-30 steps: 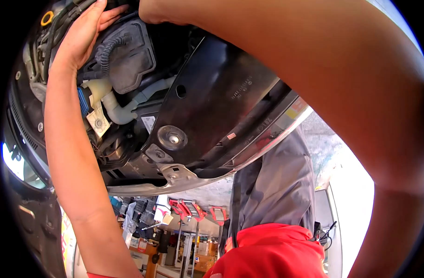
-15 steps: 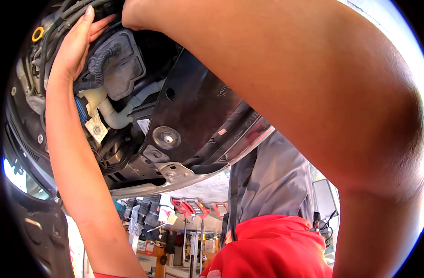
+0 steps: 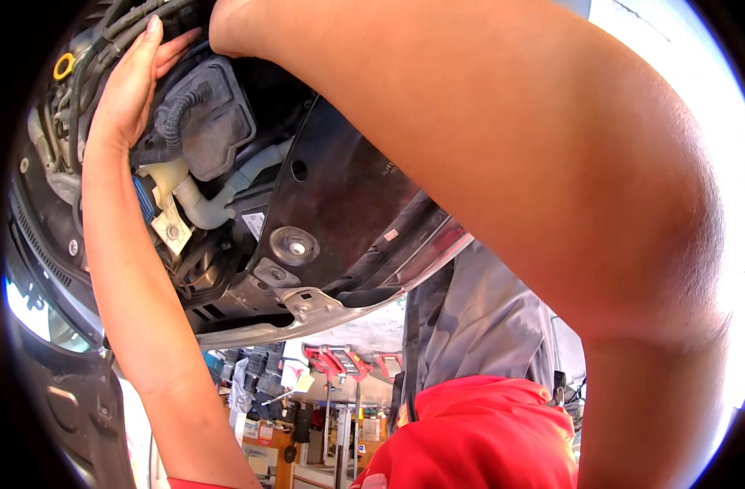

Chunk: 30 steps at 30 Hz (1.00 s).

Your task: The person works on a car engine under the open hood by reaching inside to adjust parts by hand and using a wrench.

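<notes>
My left hand (image 3: pixel 132 94) reaches into a car's engine bay, its fingers stretched out and apart from the thumb. It lies beside a dark plastic box (image 3: pixel 213 122) with a ribbed black hose (image 3: pixel 174 122), close to several dark hoses (image 3: pixel 128 28) at the top. No object shows in this hand; its fingertips reach into shadow. My right arm crosses the upper right of the view. Only the wrist end of my right hand (image 3: pixel 230 28) shows at the top edge, near the left fingers; its own fingers are hidden.
A yellow ring handle (image 3: pixel 63 66), a pale filler neck with pipe (image 3: pixel 201 208) and a yellowed tag (image 3: pixel 173 231) surround my left forearm. The car's front edge (image 3: pixel 307 324) lies near my grey trousers (image 3: pixel 478 326). Red-handled tools (image 3: pixel 337 362) and shelves stand behind.
My right arm has shifted slightly left in the view. My left hand stays nearly in the same place, fingers still stretched.
</notes>
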Each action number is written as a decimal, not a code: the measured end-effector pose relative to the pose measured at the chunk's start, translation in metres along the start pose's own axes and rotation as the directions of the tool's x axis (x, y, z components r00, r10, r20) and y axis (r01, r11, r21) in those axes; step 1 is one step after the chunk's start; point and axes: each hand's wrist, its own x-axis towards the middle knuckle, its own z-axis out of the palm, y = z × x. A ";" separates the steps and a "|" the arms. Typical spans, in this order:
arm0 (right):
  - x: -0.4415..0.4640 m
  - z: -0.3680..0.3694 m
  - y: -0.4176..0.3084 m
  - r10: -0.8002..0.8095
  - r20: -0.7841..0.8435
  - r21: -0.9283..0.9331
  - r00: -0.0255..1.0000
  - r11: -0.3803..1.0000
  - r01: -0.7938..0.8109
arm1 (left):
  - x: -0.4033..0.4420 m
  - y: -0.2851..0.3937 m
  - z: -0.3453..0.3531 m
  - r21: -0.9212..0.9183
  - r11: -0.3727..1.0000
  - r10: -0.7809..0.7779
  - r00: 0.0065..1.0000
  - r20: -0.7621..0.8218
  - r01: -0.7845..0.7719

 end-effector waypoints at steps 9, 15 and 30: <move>-0.003 0.000 -0.002 0.022 0.000 0.054 1.000 0.998 -0.022 | 0.006 -0.006 -0.007 0.002 1.000 0.005 1.000 0.023 -0.005; -0.015 -0.006 -0.002 0.097 -0.085 0.126 0.992 0.988 -0.086 | 0.006 -0.009 -0.007 0.023 0.999 0.029 1.000 -0.005 -0.029; -0.017 0.009 -0.003 -0.216 -0.357 0.149 0.909 0.947 0.284 | 0.009 -0.009 0.000 0.079 0.997 0.041 0.983 -0.177 -0.027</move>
